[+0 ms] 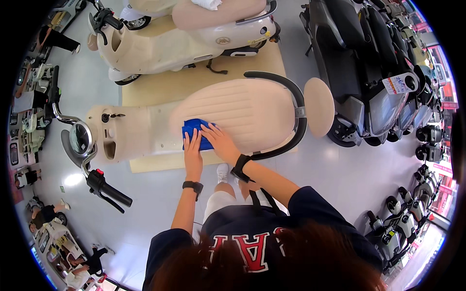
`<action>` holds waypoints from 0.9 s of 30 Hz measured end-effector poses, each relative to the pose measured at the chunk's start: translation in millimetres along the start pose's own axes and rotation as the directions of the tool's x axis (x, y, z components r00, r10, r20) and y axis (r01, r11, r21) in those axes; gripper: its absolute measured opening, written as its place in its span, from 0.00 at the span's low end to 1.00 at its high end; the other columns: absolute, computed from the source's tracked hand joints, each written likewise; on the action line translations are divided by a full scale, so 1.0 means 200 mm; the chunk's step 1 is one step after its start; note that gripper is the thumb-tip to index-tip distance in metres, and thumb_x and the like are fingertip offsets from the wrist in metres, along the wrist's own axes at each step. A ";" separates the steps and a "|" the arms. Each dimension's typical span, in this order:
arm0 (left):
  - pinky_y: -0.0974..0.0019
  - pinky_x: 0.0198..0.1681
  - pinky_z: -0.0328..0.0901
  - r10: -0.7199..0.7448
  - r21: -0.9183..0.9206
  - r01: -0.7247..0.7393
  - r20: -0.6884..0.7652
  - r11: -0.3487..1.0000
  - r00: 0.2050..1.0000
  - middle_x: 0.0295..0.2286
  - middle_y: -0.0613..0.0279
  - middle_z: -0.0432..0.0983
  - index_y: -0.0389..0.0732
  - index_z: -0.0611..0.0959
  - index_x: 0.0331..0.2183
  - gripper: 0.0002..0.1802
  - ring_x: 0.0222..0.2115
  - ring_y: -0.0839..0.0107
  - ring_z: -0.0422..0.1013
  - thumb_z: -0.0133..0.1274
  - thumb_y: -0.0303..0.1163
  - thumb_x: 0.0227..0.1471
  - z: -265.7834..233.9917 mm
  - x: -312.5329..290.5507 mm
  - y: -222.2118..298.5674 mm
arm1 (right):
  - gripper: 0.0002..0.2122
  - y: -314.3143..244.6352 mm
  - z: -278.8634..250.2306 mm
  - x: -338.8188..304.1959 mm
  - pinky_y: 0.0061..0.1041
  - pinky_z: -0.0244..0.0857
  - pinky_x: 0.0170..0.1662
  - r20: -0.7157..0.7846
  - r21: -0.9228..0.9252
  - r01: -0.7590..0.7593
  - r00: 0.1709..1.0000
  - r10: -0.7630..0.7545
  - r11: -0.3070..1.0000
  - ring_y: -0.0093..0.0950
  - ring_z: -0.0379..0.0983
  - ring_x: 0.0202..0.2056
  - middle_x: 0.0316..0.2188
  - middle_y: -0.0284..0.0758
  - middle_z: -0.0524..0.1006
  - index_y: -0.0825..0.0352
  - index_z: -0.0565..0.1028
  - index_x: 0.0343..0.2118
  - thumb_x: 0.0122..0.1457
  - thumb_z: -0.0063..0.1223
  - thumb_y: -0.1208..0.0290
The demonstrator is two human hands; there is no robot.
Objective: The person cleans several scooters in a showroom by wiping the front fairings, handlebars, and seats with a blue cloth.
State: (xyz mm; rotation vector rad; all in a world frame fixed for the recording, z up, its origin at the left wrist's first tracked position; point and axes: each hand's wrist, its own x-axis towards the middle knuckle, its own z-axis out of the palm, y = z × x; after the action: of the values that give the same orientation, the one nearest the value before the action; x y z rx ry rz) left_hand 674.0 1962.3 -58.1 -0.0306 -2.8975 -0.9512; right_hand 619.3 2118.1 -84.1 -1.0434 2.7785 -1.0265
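Observation:
A folded blue cloth point(196, 127) lies at the front edge of a scooter's pale pink padded seat point(242, 104). My left hand point(193, 150) rests flat on the cloth, fingers stretched forward. Beside it, my right hand point(222, 143) has its fingers spread over the cloth's right part. Both hands press from above rather than wrap round it; the palms' undersides are hidden. The cream scooter point(160, 128) stands sideways in front of me, handlebar at the left, with a round mirror point(80, 137) and a black brake lever point(111, 199).
A black grab rail point(302, 123) curves round the seat's rear, with a round pink backrest point(319, 107) behind it. Another cream scooter point(189, 46) stands beyond on a beige platform point(272, 63). Black scooters point(349, 72) line the right. Several people are at the far left.

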 end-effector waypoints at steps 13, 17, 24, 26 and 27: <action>0.48 0.70 0.46 0.515 -0.433 -0.420 0.126 0.798 0.848 0.65 0.61 0.59 0.42 0.69 0.63 0.39 0.68 0.49 0.49 0.45 0.12 0.48 0.47 0.21 0.61 | 0.37 0.07 -0.59 -0.59 0.39 0.53 0.68 -0.268 -0.035 -0.579 0.790 0.551 0.814 0.43 0.52 0.69 0.68 0.36 0.61 0.64 0.63 0.63 0.46 0.54 0.92; 0.48 0.70 0.48 0.596 -0.405 -0.498 0.161 0.767 0.787 0.65 0.62 0.61 0.42 0.71 0.61 0.37 0.67 0.51 0.51 0.46 0.13 0.48 0.40 0.16 0.42 | 0.41 -0.11 -0.39 -0.59 0.42 0.50 0.70 -0.296 0.015 -0.622 0.745 0.597 0.783 0.48 0.48 0.70 0.70 0.39 0.55 0.64 0.57 0.67 0.48 0.57 0.90; 0.49 0.68 0.52 0.292 -0.161 -0.269 0.145 0.950 0.945 0.64 0.65 0.64 0.47 0.71 0.63 0.39 0.66 0.53 0.55 0.44 0.11 0.49 0.04 -0.11 -0.10 | 0.28 -0.27 0.06 -0.31 0.45 0.46 0.71 -0.156 -0.082 -0.403 0.909 0.387 0.912 0.45 0.49 0.70 0.69 0.39 0.57 0.68 0.63 0.64 0.57 0.46 0.81; 0.47 0.69 0.50 0.224 -0.129 -0.205 0.153 0.970 0.963 0.65 0.64 0.60 0.47 0.68 0.64 0.42 0.68 0.51 0.50 0.45 0.09 0.49 0.00 -0.14 -0.12 | 0.29 -0.26 0.07 -0.25 0.43 0.46 0.71 -0.073 -0.146 -0.283 0.959 0.275 0.948 0.43 0.52 0.69 0.68 0.39 0.59 0.68 0.64 0.63 0.56 0.47 0.81; 0.47 0.69 0.50 0.234 -0.128 -0.214 0.160 0.968 0.959 0.65 0.64 0.60 0.47 0.68 0.64 0.42 0.68 0.51 0.50 0.45 0.09 0.49 0.01 -0.13 -0.10 | 0.29 -0.24 0.05 -0.25 0.43 0.46 0.71 -0.083 -0.144 -0.293 0.955 0.283 0.945 0.43 0.52 0.69 0.68 0.39 0.59 0.68 0.64 0.63 0.56 0.47 0.81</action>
State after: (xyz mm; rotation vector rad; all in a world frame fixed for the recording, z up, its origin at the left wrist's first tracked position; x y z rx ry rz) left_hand 699.4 1948.5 -74.2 -0.4633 -2.9070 -1.1138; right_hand 687.8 2114.1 -75.6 -0.5934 2.9804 -0.8307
